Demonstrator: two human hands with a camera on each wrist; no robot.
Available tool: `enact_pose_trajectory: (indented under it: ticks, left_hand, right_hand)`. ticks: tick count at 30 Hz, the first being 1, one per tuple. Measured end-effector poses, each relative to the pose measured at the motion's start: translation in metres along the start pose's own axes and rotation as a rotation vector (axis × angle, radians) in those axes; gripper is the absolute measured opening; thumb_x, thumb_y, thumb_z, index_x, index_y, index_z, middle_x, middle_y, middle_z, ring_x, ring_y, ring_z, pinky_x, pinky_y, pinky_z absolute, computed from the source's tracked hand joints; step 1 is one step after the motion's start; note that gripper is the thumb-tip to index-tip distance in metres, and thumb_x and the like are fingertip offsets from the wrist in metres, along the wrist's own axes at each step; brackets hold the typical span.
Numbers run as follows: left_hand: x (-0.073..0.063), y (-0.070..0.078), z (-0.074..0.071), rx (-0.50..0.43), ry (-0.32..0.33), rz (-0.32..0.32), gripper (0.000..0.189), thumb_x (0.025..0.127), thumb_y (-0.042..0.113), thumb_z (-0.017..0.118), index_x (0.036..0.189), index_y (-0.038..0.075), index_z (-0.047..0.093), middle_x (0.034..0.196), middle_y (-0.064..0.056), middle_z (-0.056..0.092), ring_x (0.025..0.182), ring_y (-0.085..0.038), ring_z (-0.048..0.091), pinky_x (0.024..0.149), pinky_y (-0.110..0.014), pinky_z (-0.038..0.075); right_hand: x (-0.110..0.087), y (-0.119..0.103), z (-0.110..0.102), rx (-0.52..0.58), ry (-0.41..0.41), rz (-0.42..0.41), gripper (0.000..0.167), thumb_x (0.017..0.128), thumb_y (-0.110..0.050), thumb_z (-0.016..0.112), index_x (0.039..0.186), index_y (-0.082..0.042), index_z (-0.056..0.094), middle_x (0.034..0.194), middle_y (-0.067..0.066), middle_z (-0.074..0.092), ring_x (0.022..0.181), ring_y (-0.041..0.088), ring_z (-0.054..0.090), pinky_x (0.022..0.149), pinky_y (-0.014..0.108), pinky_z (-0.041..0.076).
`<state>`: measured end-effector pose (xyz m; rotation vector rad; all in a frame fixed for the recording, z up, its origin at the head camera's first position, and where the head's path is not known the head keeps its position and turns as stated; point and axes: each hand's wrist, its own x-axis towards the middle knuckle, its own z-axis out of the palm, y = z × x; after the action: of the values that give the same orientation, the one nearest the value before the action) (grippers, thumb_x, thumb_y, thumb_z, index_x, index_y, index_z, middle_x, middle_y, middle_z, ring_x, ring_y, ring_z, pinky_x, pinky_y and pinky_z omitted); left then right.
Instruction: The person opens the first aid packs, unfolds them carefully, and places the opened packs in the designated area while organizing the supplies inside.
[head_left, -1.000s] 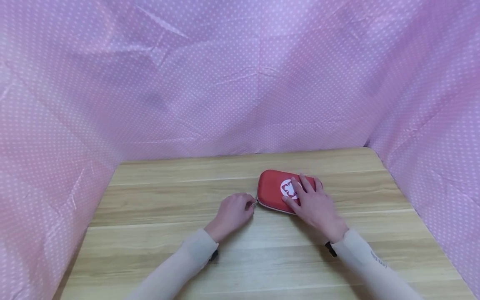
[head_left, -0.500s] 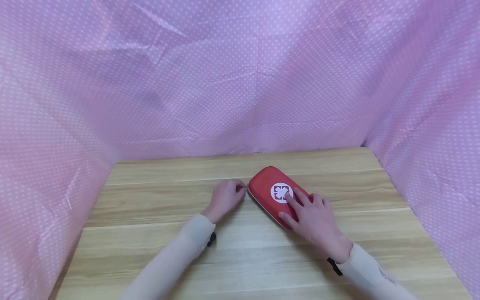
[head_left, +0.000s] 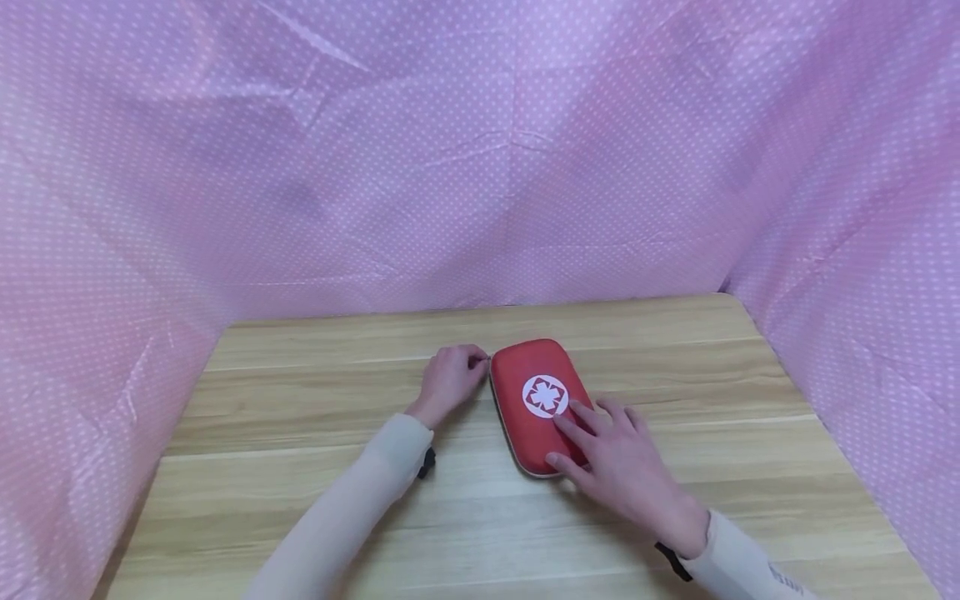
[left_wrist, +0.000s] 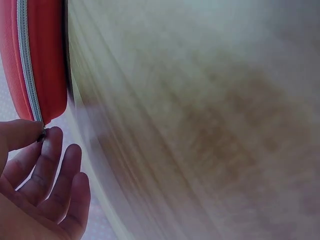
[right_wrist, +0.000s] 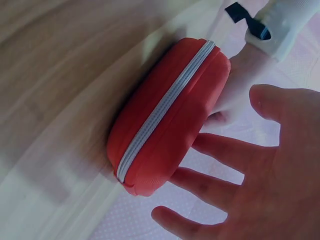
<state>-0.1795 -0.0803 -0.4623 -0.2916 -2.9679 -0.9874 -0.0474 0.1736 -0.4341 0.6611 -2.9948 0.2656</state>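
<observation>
A red zippered hard case point(head_left: 528, 437) with a round white emblem lies on the wooden table, its long side running roughly front to back. Around its side runs a grey zipper point(left_wrist: 27, 65), closed along the stretch seen in the left wrist view. At the far left corner, my left hand point(head_left: 450, 379) pinches the small dark zipper pull point(left_wrist: 42, 135) between thumb and forefinger. My right hand point(head_left: 622, 467) rests its spread fingertips on the near right part of the lid. In the right wrist view those fingers point(right_wrist: 220, 150) reach straight onto the case's top.
The light wooden table point(head_left: 300, 400) extends around the case on all sides. Pink polka-dot cloth point(head_left: 480, 167) hangs behind it and at both sides. Each wrist wears a dark strap point(head_left: 672, 560) below a pale sleeve.
The case has turned clockwise, from lying crosswise to nearly front-to-back. My left hand has moved away from me with the zipper pull; my right hand has shifted toward the near side.
</observation>
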Motion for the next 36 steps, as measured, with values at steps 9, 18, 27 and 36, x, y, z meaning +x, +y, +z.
enact_pose_trajectory:
  ticks: [9, 18, 27, 36]
  left_hand:
    - [0.008, -0.004, 0.002, -0.010, 0.001, -0.020, 0.016, 0.099, 0.020, 0.070, 0.107, 0.013, 0.082, 0.101, -0.002, 0.078, 0.090, -0.019, 0.067, 0.080, -0.040, 0.056]
    - [0.011, -0.008, 0.002, -0.023, -0.004, -0.018, 0.015, 0.099, 0.018, 0.069, 0.107, 0.014, 0.082, 0.102, -0.001, 0.078, 0.091, -0.019, 0.067, 0.083, -0.041, 0.056]
    - [0.011, -0.011, 0.003, -0.031, 0.002, 0.010, 0.014, 0.098, 0.017, 0.070, 0.105, 0.013, 0.082, 0.103, -0.003, 0.078, 0.098, -0.021, 0.070, 0.086, -0.042, 0.057]
    - [0.009, -0.013, -0.002, 0.043, -0.014, 0.040, 0.012, 0.099, 0.016, 0.071, 0.102, 0.013, 0.082, 0.102, -0.003, 0.077, 0.099, -0.022, 0.070, 0.087, -0.043, 0.057]
  right_hand:
    - [0.000, -0.008, -0.003, 0.053, 0.001, -0.056, 0.060, 0.091, -0.052, 0.074, 0.139, -0.016, 0.068, 0.140, 0.012, 0.063, 0.131, 0.044, 0.051, 0.106, 0.067, 0.041]
    - [0.045, 0.011, -0.003, 0.170, 0.012, -0.150, 0.075, 0.093, -0.055, 0.071, 0.154, -0.016, 0.052, 0.162, 0.010, 0.043, 0.150, 0.045, 0.031, 0.113, 0.068, 0.034]
    - [0.067, 0.026, 0.016, 0.156, -0.113, -0.147, 0.081, 0.095, -0.066, 0.062, 0.160, -0.021, 0.043, 0.168, 0.006, 0.033, 0.155, 0.042, 0.020, 0.116, 0.069, 0.027]
    - [0.069, 0.027, 0.017, 0.193, -0.158, -0.146, 0.083, 0.096, -0.066, 0.061, 0.160, -0.017, 0.041, 0.169, 0.007, 0.029, 0.156, 0.042, 0.016, 0.116, 0.060, 0.036]
